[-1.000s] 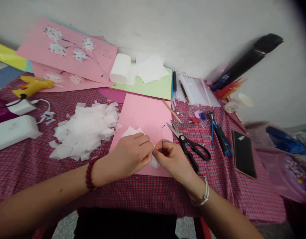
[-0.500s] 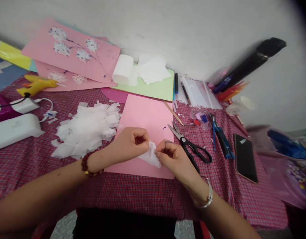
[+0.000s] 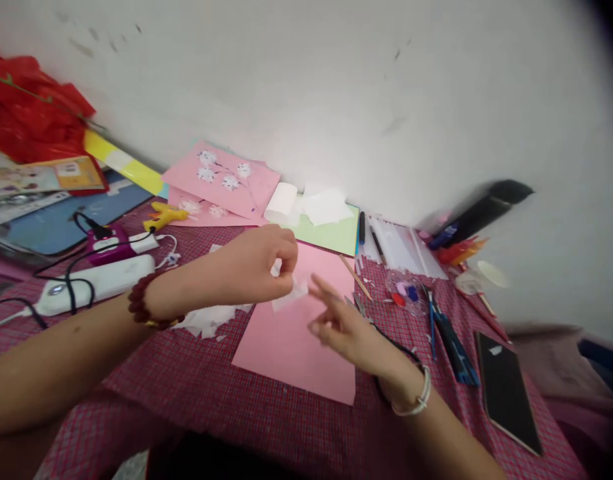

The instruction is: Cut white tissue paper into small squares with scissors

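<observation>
Above a pink sheet of paper (image 3: 301,360), my left hand (image 3: 266,263) pinches a small piece of white tissue paper (image 3: 290,297), which hangs below its fingertips. My right hand (image 3: 344,327) is just to the right of the tissue, fingers apart and slightly blurred, with nothing in it. A heap of white tissue pieces (image 3: 209,321) lies left of the sheet, mostly covered by my left forearm. Scissors (image 3: 359,305) lie partly hidden behind my right hand, and a wooden stick (image 3: 355,277) rests near the sheet's upper right corner.
At the back are a tissue roll (image 3: 280,202) and pink sheets with white flowers (image 3: 221,177). A yellow glue gun (image 3: 165,215) and a white power strip (image 3: 99,283) with cables are on the left. A phone (image 3: 509,390) and a blue-black tool (image 3: 454,347) lie right.
My right hand has let go of the tissue and opened away from it; my left hand keeps hold and has risen. The view has shifted, bringing more of the left side and wall into sight.
</observation>
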Demonstrator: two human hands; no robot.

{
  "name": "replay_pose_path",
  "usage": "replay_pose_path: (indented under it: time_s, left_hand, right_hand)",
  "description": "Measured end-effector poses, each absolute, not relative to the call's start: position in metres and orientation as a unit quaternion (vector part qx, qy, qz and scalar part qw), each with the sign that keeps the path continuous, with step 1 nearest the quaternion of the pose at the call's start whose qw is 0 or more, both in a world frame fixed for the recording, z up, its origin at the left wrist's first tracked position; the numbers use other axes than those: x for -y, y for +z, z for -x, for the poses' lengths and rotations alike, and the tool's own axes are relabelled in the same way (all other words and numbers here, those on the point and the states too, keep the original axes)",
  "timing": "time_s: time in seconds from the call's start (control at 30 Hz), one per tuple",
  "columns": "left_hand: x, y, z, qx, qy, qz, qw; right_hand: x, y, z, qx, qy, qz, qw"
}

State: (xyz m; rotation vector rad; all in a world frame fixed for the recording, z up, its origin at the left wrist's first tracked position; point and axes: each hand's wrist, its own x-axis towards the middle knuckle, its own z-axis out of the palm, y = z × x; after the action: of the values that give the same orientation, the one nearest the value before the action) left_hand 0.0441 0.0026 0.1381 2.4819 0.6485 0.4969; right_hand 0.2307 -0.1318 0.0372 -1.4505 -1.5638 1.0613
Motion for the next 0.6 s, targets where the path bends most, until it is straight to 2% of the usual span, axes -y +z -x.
replay_pose_path:
  time_s: [0.07,0.17,0.27,0.33,0.47,0.53,0.6]
  left_hand:
    - [0.0,0.131,-0.041,-0.253,0.12,-0.909,0.309]
    - [0.003,0.11,-0.04,-0.268,0.031,-0.807,0.525]
    - [0.009,0.084,-0.045,-0.257,0.034,-0.627,0.734]
    - [0.015,0.068,-0.051,-0.252,0.068,-0.529,0.808]
    - [0.027,0.055,-0.061,-0.229,0.143,-0.452,0.85]
    - [0.031,0.058,-0.064,-0.213,0.159,-0.482,0.835]
    - [0.035,0.062,-0.067,-0.215,0.18,-0.557,0.782]
  right_hand:
    - [0.123,0.027,-0.229,0.562,0.362,0.597,0.444]
    - [0.128,0.024,-0.222,0.516,0.341,0.599,0.509]
    - [0.148,0.033,-0.214,0.483,0.328,0.577,0.57]
    - [0.159,0.038,-0.211,0.467,0.335,0.553,0.603]
    - [0.163,0.038,-0.209,0.491,0.408,0.533,0.556]
    - [0.158,0.036,-0.209,0.506,0.419,0.539,0.527]
    - [0.152,0.035,-0.21,0.5,0.387,0.554,0.541]
